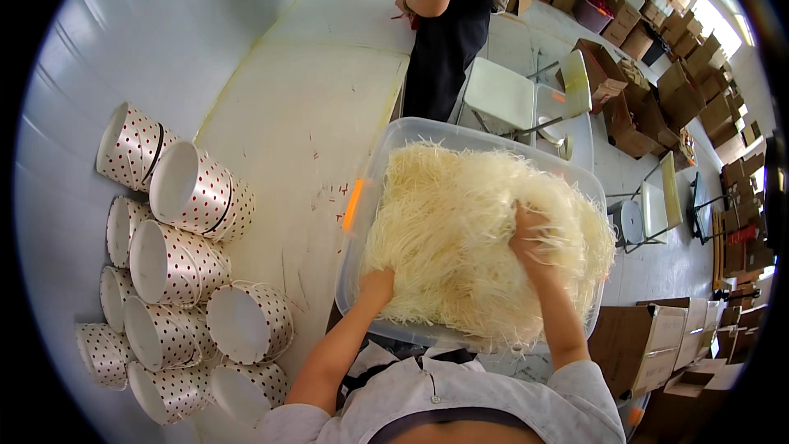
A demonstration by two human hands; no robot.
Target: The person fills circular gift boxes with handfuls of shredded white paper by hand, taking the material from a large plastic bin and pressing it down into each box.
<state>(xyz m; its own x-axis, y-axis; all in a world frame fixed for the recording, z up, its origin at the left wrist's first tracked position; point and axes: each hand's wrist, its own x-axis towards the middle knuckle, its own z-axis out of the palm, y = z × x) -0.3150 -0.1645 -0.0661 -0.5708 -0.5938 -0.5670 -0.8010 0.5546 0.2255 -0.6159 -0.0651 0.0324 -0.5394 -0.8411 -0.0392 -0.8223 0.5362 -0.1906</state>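
Cream shredded filler (431, 222) heaps up inside a clear plastic tub (474, 129) in front of my body. An orange latch (352, 205) marks the tub's left side. Sunk in the strands near the tub's front left corner is my left hand (378, 283), its fingers covered. My right hand (531, 231) reaches into the right part of the heap, with pale strands lying across it. The filler around that hand is blurred and bulges upward. Strands hide the right fingertips, so their grip on the filler cannot be made out.
White dotted buckets (182, 265) with cord handles lie stacked on their sides on the white table (296, 111). Beyond the tub a person (447, 31) stands handling something red. Folding chairs (499, 92) and cardboard boxes (635, 345) occupy the floor at right.
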